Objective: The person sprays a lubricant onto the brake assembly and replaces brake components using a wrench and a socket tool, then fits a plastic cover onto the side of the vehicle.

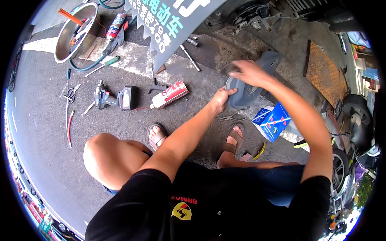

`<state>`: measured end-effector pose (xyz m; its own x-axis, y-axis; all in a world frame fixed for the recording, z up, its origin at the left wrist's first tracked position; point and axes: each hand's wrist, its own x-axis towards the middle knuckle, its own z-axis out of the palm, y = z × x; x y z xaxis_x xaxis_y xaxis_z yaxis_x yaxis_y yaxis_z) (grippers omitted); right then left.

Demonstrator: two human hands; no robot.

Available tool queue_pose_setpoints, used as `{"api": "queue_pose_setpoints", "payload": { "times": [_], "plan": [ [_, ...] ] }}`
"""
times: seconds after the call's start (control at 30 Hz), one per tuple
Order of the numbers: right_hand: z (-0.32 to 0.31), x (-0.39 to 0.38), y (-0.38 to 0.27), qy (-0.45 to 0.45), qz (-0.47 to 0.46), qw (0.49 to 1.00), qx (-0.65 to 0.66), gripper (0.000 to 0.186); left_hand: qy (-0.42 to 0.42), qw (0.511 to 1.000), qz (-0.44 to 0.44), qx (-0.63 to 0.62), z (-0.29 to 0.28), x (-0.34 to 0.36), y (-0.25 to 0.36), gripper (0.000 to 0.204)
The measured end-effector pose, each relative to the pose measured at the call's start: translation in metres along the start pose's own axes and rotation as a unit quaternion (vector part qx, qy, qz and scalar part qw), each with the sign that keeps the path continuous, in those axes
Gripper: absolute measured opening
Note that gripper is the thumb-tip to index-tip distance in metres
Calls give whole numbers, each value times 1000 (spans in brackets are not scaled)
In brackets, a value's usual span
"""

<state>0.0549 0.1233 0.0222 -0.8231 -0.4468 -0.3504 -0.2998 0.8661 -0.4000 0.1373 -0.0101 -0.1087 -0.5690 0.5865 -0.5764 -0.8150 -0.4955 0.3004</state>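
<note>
My left hand (222, 99) grips the near left edge of a grey plastic cover (238, 98) with a curved rim, thumb on top. The cover lies low over the pavement between my feet and the vehicle. Just above it, my right hand (252, 73) reaches across, slightly blurred, its fingers stretched out with nothing visible in them. My right forearm and hand hide part of the cover, which extends beyond them to the far right. Close by lie pliers (232, 117), a blue box (271, 121) and a red and white spray can (171, 95).
A cordless impact wrench (116, 97), scissors (71, 94) and a screwdriver (103, 66) lie to the left. Farther back stands a metal basin (59, 50) of tools near another spray can (116, 26). A grey sign (171, 52) hangs ahead; a rusty plate (325, 76) is at right.
</note>
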Motion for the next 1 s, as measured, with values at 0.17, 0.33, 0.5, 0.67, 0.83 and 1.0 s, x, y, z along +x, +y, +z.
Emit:
{"api": "queue_pose_setpoints", "payload": {
  "times": [0.17, 0.33, 0.5, 0.67, 0.83, 1.0],
  "plan": [
    [112, 136, -41, 3, 124, 992, -32, 52, 91, 991, -17, 95, -14, -7, -17, 47],
    [140, 139, -44, 75, 181, 981, -8, 35, 90, 988, 0, 129, -47, -8, -4, 51],
    [72, 78, -43, 126, 147, 966, 171, 34, 157, 977, -30, 141, -79, 10, -8, 47],
    [-32, -47, -22, 109, 170, 952, 228, 38, 67, 994, -68, 53, -53, -8, 5, 54],
    [-21, -136, 20, 320, 248, 738, 540, 39, 76, 992, 25, 101, -77, 5, 55, 54],
    [57, -167, 111, 216, 418, 621, 627, 36, 72, 990, 63, 105, -71, -5, 75, 33]
  ]
}}
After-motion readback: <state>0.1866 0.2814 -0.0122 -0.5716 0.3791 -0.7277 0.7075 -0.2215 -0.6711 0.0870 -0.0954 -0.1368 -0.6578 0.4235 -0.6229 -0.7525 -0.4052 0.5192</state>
